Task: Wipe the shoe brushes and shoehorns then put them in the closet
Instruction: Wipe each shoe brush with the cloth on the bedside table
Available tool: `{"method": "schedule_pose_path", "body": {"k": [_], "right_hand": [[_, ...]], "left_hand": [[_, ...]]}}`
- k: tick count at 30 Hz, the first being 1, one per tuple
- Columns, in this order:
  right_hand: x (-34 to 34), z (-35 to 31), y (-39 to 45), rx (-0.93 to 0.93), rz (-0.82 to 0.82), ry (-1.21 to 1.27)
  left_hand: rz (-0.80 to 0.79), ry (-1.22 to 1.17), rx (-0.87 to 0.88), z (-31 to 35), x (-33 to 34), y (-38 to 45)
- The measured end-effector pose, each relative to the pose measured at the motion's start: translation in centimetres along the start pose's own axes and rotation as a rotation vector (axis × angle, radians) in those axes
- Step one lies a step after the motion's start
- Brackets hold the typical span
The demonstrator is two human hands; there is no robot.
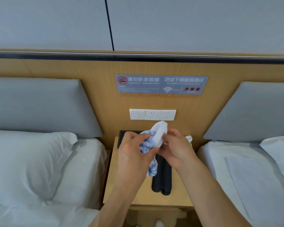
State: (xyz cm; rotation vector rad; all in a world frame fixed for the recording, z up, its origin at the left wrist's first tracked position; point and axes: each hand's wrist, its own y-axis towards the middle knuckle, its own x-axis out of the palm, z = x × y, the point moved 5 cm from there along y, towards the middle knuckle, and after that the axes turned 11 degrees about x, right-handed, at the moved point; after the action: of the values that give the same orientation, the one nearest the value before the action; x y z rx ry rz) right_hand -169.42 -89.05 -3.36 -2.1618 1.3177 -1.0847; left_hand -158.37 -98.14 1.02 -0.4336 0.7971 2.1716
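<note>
left hand: fingers curled, gripping | right hand: pinching, forearms converging

We see a bright room with soft, even light and no hard glare. Only faint shadows lie under our hands and beside the pillow. The wide lens bends the wall trim and the beds at the edges, and the small print on the sign is fuzzy.
</note>
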Motion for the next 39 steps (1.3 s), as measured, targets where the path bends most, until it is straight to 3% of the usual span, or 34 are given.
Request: {"method": "schedule_pose_path", "body": {"k": [3,6,9,14,19,24,27,32,39], "right_hand": [[-0.3,0.5,-0.4,0.009,-0.068,0.009],[-0.6,0.5,-1.0,0.013,-0.178,-0.132],[-1.0,0.6,-1.5,0.074,-0.28,-0.232],[-1.6,0.0,-1.9,0.173,-0.386,-0.189],[-1.3,-0.5,-2.3,0.135,-0.442,-0.432],[-1.0,0.8,-3.1,0.151,-0.521,-0.589],[-0.8,1.4,-3.0,0.098,-0.506,-0.523],[-0.5,1.2,-3.2,-0.024,-0.456,-0.424],[0.1,0.1,-3.1,-0.16,-0.391,-0.351]], "left_hand": [[-0.026,0.037,0.018,-1.3,-1.2,1.0],[-0.088,0.026,0.055,-2.3,-2.6,2.5],[-0.214,0.063,0.153,-2.5,-3.8,4.1],[-0.375,0.084,0.318,-1.4,-4.7,5.6],[-0.497,0.055,0.449,0.5,-4.3,6.3],[-0.588,-0.018,0.421,1.1,-3.1,6.7],[-0.522,0.041,0.372,1.0,-1.4,6.3],[-0.225,0.139,0.213,0.6,0.3,5.1],[-0.043,0.109,0.284,2.5,-0.5,4.5]]}}
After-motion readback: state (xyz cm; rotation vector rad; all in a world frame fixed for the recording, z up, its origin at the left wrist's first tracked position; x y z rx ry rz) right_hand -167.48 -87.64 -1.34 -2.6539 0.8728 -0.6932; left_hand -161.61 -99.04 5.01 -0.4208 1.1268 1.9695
